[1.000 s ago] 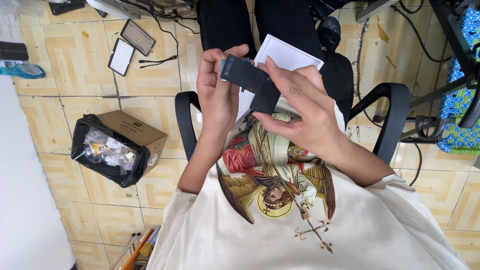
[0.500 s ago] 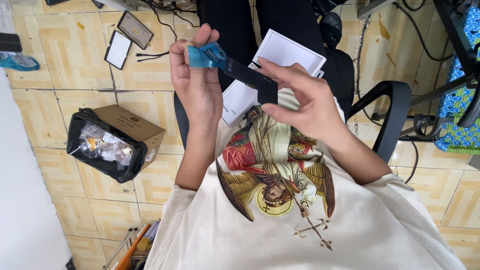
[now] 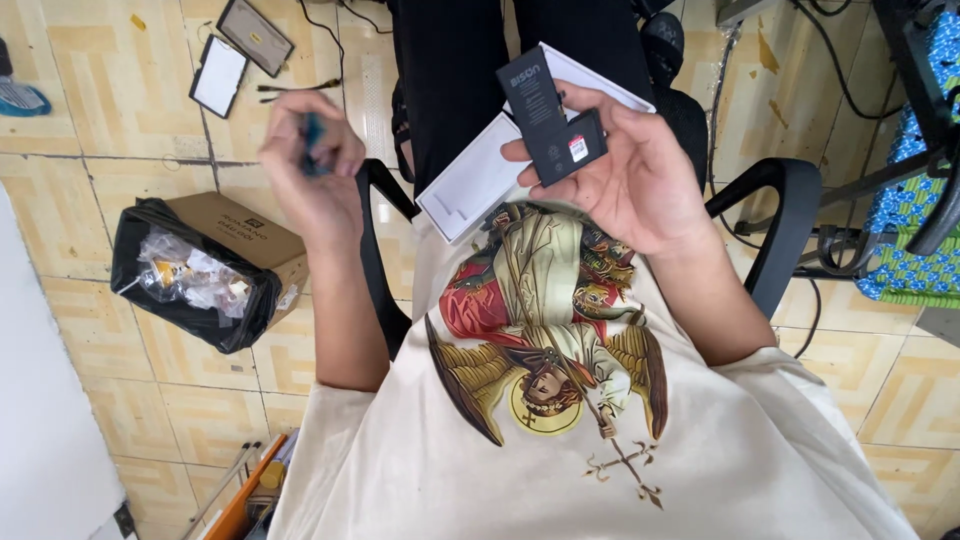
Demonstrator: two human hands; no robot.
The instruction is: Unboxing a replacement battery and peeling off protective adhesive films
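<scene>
Two hands are up over the lap as I watch the feed. The right hand [image 3: 630,185] lies palm-up with a black battery [image 3: 552,115] resting across its loosely spread fingers [image 3: 610,105] and the thumb pressing against its near edge. The left hand [image 3: 310,175], blurred, has its fingers closed narrowly on a small blue scrap [image 3: 313,140], off to the side and well apart from the battery. The battery is flat, printed face toward the camera. Its long axis runs away from the chest toward the knees, tipped a little to the left, and the wider, labelled end sits nearest the palm. My judgement is that holding it well means keeping it flat on the fingers, steadying it by the edges with the thumb, and never bending or squeezing the thin body. Keeping it over the lap also seems wise, so a slip would land it near the white box [image 3: 470,185] below and not on the tiled floor [image 3: 110,130]. A cardboard box lined with a black bag [image 3: 195,270] stands on the floor to the left.
</scene>
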